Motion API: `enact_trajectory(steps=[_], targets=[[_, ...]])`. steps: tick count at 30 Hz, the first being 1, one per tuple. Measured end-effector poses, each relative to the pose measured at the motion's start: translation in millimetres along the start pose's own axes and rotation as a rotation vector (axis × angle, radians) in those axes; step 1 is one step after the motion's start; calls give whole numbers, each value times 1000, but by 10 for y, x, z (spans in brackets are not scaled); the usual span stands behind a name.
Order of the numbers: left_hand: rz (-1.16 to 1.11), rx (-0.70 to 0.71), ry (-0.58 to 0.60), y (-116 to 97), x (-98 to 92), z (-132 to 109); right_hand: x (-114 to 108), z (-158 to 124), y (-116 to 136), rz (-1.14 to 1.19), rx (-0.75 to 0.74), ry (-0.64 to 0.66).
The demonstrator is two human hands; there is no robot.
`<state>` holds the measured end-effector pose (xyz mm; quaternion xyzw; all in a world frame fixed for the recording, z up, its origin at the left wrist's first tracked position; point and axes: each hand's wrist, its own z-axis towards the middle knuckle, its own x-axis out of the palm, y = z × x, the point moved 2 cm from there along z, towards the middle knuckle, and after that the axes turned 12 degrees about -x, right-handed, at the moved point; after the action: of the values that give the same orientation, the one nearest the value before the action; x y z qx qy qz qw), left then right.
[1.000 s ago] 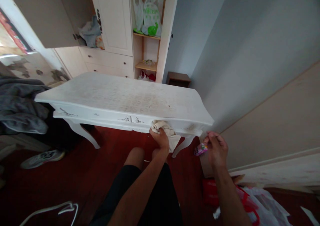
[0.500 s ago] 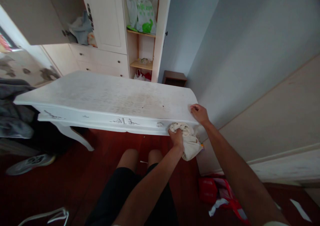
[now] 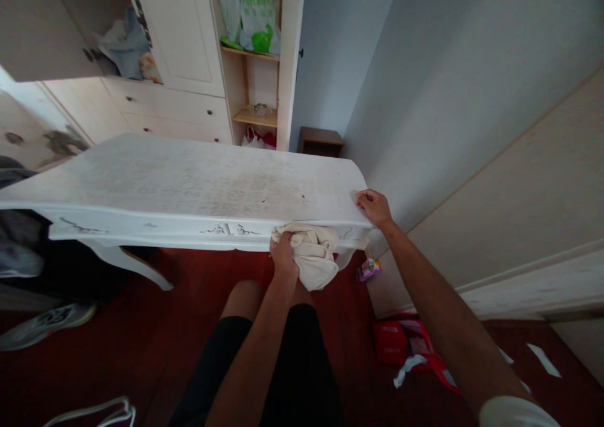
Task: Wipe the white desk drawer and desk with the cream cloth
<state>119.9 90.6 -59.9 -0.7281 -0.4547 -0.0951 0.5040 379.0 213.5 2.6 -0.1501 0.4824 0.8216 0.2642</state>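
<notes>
A long white table [image 3: 179, 175] with a worn, speckled top stands in front of me. My left hand [image 3: 283, 254] is closed on a cream cloth [image 3: 314, 257] pressed against the table's front edge. At the table's right corner, my right hand [image 3: 375, 205] rests on the edge with its fingers curled over it. My knees in black shorts [image 3: 283, 364] are below.
A small pink packet [image 3: 368, 270] lies on the dark red floor under the table's right end, near a red bag [image 3: 401, 345]. A white wardrobe [image 3: 189, 43] with shelves and plastic bags stands behind. A shoe [image 3: 44, 323] lies left. A wall is close on the right.
My right hand let go of the pink packet and moved up to the table's right corner. My left hand slid the cloth right along the front edge, then back left.
</notes>
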Motion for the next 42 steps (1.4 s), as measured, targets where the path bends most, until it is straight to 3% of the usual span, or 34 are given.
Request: enact_trajectory(steps=[4, 10, 14, 19, 25, 29, 36, 42], targets=[[-70, 105, -165, -412, -294, 166, -2, -14, 14, -56, -18, 3], [-155, 541, -456, -1149, -797, 468, 20, -16, 48, -169, -63, -14], [-114, 608, -483, -1266, -913, 548, 39, -14, 82, -241, -84, -9], [-102, 542, -426, -830, -843, 516, 48, -23, 122, -303, -101, 7], [179, 500, -328, -167, -741, 348, 47, -27, 126, -341, -119, 19], [139, 370, -245, 173, -522, 244, 53, -28, 102, -331, -136, 15], [-31, 154, -343, 627, -188, 91, 78, -27, 105, -332, -143, 5], [17, -89, -132, 1088, 231, -152, 79, -28, 117, -333, -155, 12]])
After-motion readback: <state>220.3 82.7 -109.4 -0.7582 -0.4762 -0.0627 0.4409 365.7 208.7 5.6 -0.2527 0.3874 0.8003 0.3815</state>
